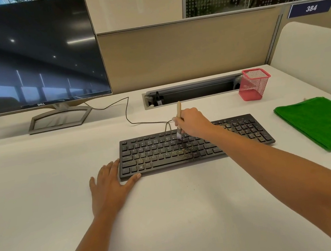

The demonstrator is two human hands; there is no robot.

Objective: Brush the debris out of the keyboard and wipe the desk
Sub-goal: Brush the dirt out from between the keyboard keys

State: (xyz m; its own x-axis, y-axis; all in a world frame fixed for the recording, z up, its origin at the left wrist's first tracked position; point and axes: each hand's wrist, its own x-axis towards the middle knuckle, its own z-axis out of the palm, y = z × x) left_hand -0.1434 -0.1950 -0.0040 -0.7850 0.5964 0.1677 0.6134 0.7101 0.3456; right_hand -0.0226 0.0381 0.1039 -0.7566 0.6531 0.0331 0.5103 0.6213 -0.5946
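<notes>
The right hand (194,124) grips a wooden-handled brush (179,121), bristles touching the upper keys of the debris-flecked black keyboard (194,145), whose near-left corner the left hand (110,185) braces with flat fingers on the white surface (59,160), a green cloth (320,124) lying well right of both hands.

A matt black plastic keyboard (194,144), wooden-handled brush (179,113), fluffy green cloth (320,121) and red wire-mesh cup (254,84) lie on the smooth off-white desk (171,208).
</notes>
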